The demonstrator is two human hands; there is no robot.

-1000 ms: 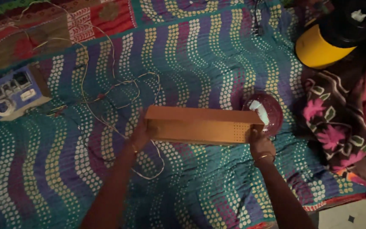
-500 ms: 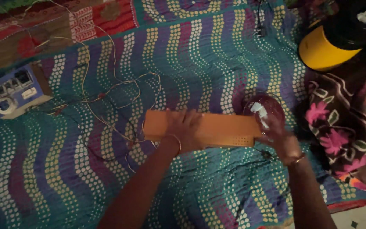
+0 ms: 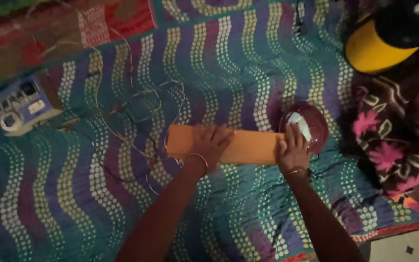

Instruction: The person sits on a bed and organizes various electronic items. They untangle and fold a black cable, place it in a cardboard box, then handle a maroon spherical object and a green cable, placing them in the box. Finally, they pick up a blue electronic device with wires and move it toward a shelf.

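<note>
A long orange-brown box (image 3: pixel 250 147) lies flat on the patterned bedspread (image 3: pixel 219 63). My left hand (image 3: pixel 208 144) rests palm-down on its left half, fingers spread. At the box's right end my right hand (image 3: pixel 292 152) presses down with fingers together, covering that end. Just beyond the right hand sits a dark red round bowl (image 3: pixel 311 127) with a white piece in it.
A blue-and-white switch board (image 3: pixel 21 105) lies at the left, with thin wires (image 3: pixel 136 104) trailing across the cloth to the box. A yellow and black container (image 3: pixel 381 41) stands at the top right. A flowered cloth (image 3: pixel 389 140) lies at the right.
The box went from being held at both ends to lying flat. My left hand moved onto its top. My right hand came from the bowl's side onto the box's right end.
</note>
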